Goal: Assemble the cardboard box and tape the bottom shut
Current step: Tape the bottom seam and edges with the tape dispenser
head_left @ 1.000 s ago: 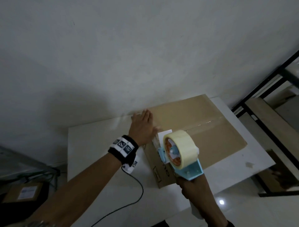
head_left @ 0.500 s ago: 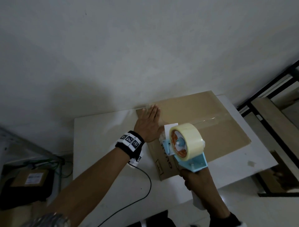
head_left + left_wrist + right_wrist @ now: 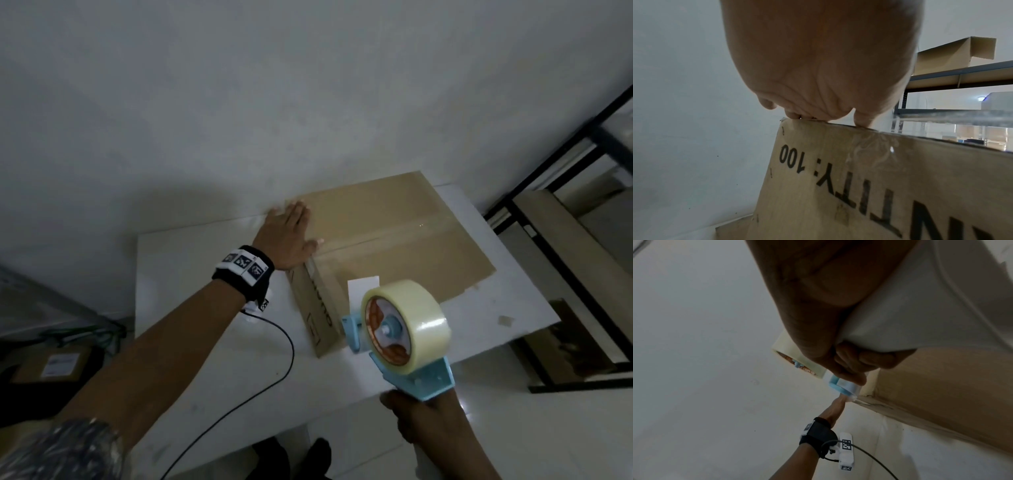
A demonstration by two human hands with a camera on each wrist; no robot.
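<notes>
Cardboard box (image 3: 394, 236) on a white counter (image 3: 205, 342), bottom seam taped, one hand steadying it, the other holding a tape dispenser

The box sits at the counter's far edge against the wall; bare counter lies to its left and in front. The left hand (image 3: 287, 236) lies flat, fingers straight, on the box's top left corner. The right hand (image 3: 428, 418) is curled round the handle of the blue tape dispenser (image 3: 404, 329), raised just clear of the box's near edge. Only the left wrist view shows crinkled clear tape (image 3: 875, 149) folded down the side and a shelf (image 3: 962, 73) beyond
</notes>
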